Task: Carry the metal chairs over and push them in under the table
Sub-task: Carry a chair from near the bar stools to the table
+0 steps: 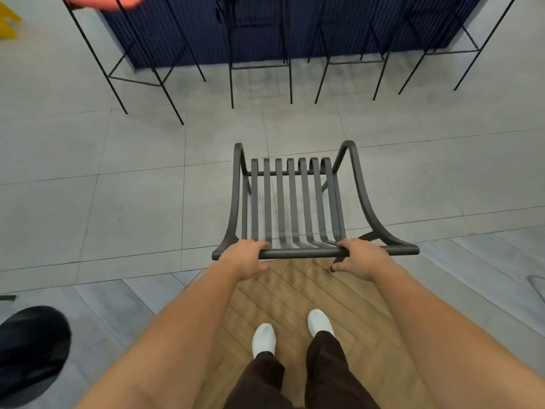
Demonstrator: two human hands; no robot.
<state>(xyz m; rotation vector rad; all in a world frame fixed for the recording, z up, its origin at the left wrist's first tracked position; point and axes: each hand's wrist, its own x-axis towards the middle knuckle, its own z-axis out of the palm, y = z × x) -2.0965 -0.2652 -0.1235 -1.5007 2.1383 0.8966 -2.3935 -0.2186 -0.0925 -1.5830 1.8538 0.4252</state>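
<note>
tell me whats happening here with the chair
A person grips the top rail of a dark metal slatted chair with both hands, the left hand and the right hand, one near each end. The chair faces away from them toward a row of thin-legged black bar stools along a dark blue ribbed counter. No table is visible.

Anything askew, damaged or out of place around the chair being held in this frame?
Nothing stands out. The metal chair looks intact, both hands, left hand and right hand, gripping its top rail evenly. The bar stools ahead stand upright in a row along the blue counter.
</note>
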